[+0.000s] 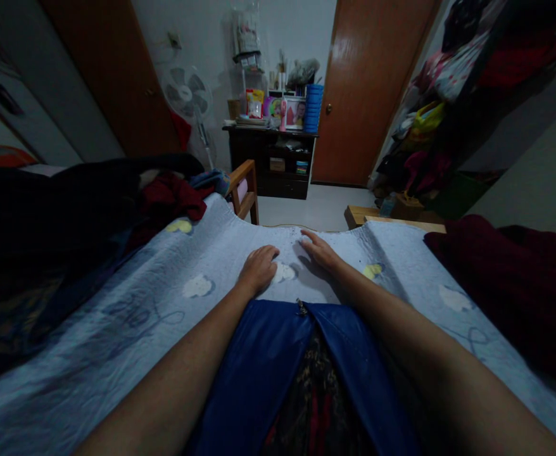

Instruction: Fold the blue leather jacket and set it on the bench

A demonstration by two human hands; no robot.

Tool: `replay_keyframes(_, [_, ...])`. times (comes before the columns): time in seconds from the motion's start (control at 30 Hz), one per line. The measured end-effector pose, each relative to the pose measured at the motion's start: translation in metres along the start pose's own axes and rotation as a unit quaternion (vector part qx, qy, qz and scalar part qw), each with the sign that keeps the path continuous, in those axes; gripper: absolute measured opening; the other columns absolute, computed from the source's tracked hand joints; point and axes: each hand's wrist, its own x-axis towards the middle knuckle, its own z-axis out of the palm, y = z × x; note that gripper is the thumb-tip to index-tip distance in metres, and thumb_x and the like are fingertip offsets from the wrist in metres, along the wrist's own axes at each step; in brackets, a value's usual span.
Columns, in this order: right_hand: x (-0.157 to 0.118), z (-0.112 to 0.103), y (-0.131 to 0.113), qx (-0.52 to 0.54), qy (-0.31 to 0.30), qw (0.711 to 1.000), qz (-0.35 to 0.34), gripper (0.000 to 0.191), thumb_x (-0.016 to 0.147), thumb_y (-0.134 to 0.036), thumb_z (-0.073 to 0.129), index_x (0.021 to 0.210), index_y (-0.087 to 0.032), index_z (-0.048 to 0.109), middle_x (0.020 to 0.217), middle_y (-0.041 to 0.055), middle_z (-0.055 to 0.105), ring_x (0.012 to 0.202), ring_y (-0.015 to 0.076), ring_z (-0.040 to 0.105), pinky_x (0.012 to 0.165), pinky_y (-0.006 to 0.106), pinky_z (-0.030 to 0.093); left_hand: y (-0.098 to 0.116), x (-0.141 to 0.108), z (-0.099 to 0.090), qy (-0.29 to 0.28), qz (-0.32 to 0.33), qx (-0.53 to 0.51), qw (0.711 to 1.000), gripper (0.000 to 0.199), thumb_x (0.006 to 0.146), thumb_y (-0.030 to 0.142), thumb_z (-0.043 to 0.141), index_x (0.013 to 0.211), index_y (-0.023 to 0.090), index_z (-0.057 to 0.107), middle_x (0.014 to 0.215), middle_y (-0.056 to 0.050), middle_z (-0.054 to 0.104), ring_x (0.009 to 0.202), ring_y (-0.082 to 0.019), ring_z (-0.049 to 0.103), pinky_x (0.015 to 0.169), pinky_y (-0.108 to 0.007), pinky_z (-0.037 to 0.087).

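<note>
My left hand [258,269] rests on the pale blue bed sheet [221,247], fingers slightly bent and the thumb apart, holding nothing. To its right, my right hand [320,250] is open over the same sheet, its fingers stretched out toward the far edge. Just below both hands lies a shiny blue zippered item [268,354], a garment or a bag; I cannot tell which. Its two sides part in a V below a small metal zipper pull [301,307]. Dark patterned cloth with red stripes [320,392] shows in the gap. Neither hand grips the blue item.
Dark clothes [59,221] and a maroon cloth [171,199] are heaped at left. Another maroon cloth [510,285] lies at right. Beyond the bed stand a wooden chair [244,183], a white fan [187,95], a dark cabinet [247,158] and wooden boards [358,216].
</note>
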Motion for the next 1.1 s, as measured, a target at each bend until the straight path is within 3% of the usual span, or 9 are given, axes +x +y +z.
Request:
replay_keyframes(0.07, [-0.012,0.008,-0.005,-0.084,-0.079,0.991,-0.070,0.055,0.088,-0.051,0.050,0.134,-0.022,0.054,0.146,0.0092,0.047,0.138,0.0256,0.038,0.116,0.043,0.025,-0.001,0.000,0.001,0.002,0.004,0.004,1.000,0.037,0.080,0.014,0.045,0.113,0.017,0.059,0.124,-0.010,0.061,0.120,-0.024,0.052,0.107,-0.040,0.037])
replay_keyframes(0.17, [-0.012,0.006,-0.008,-0.281,-0.150,0.939,-0.128,0.056,0.095,-0.051,0.038,0.142,-0.022,0.046,0.154,0.0085,0.037,0.143,0.0261,0.029,0.116,0.047,0.022,-0.002,0.000,0.002,0.004,0.006,0.009,1.000,0.036,0.080,0.015,0.045,0.114,0.017,0.059,0.124,-0.010,0.061,0.121,-0.023,0.052,0.107,-0.040,0.037])
replay_keyframes(0.27, [0.002,-0.009,-0.003,-0.395,-0.104,0.913,-0.005,0.061,0.097,-0.054,0.029,0.147,-0.020,0.037,0.158,0.0110,0.028,0.145,0.0307,0.023,0.114,0.053,0.022,-0.001,0.000,0.001,0.000,-0.001,0.008,1.000,0.036,0.079,0.014,0.045,0.113,0.018,0.059,0.125,-0.010,0.061,0.121,-0.023,0.053,0.107,-0.040,0.037])
replay_keyframes(0.37, [0.008,-0.015,-0.002,-0.400,-0.055,0.910,0.093,0.071,0.096,-0.059,0.028,0.151,-0.015,0.028,0.159,0.0136,0.021,0.146,0.0349,0.016,0.113,0.058,0.018,0.001,0.001,0.000,0.000,-0.009,0.005,1.000,0.036,0.079,0.014,0.046,0.113,0.018,0.060,0.125,-0.010,0.061,0.121,-0.023,0.053,0.107,-0.041,0.037])
replay_keyframes(0.47, [-0.003,-0.001,-0.011,-0.364,-0.130,0.922,-0.019,0.070,0.096,-0.058,0.026,0.153,-0.017,0.024,0.160,0.0103,0.021,0.147,0.0280,0.017,0.116,0.051,0.018,0.002,0.001,0.000,0.003,-0.007,0.004,1.000,0.036,0.080,0.015,0.046,0.113,0.018,0.060,0.125,-0.010,0.061,0.121,-0.024,0.053,0.107,-0.041,0.037])
replay_keyframes(0.6, [-0.010,0.012,-0.019,-0.348,-0.193,0.906,-0.148,0.067,0.096,-0.061,0.024,0.151,-0.022,0.029,0.159,0.0067,0.025,0.146,0.0239,0.023,0.116,0.045,0.019,0.002,0.000,0.001,0.009,-0.001,0.004,1.000,0.036,0.080,0.015,0.047,0.113,0.019,0.060,0.124,-0.009,0.061,0.122,-0.023,0.052,0.107,-0.041,0.037])
replay_keyframes(0.8, [0.014,-0.008,-0.008,-0.405,-0.056,0.908,0.089,0.071,0.096,-0.059,0.027,0.151,-0.015,0.028,0.160,0.0125,0.021,0.147,0.0340,0.015,0.114,0.057,0.016,0.002,0.001,0.000,0.004,-0.010,0.007,1.000,0.036,0.079,0.014,0.048,0.113,0.019,0.060,0.125,-0.009,0.061,0.121,-0.024,0.053,0.107,-0.041,0.037])
replay_keyframes(1.0, [0.010,0.019,-0.019,-0.338,-0.194,0.911,-0.136,0.064,0.097,-0.057,0.026,0.150,-0.022,0.030,0.159,0.0060,0.026,0.146,0.0235,0.021,0.116,0.046,0.019,0.001,0.001,0.002,0.006,-0.005,0.017,1.000,0.036,0.081,0.015,0.047,0.114,0.018,0.060,0.126,-0.010,0.060,0.122,-0.023,0.052,0.107,-0.040,0.037])
replay_keyframes(1.1, [0.020,0.014,-0.013,-0.373,-0.151,0.914,-0.054,0.065,0.096,-0.057,0.026,0.149,-0.020,0.033,0.158,0.0087,0.026,0.146,0.0270,0.022,0.115,0.050,0.019,0.002,0.000,0.001,0.004,-0.007,0.017,1.000,0.036,0.081,0.014,0.047,0.114,0.018,0.060,0.127,-0.010,0.060,0.123,-0.023,0.051,0.108,-0.040,0.037])
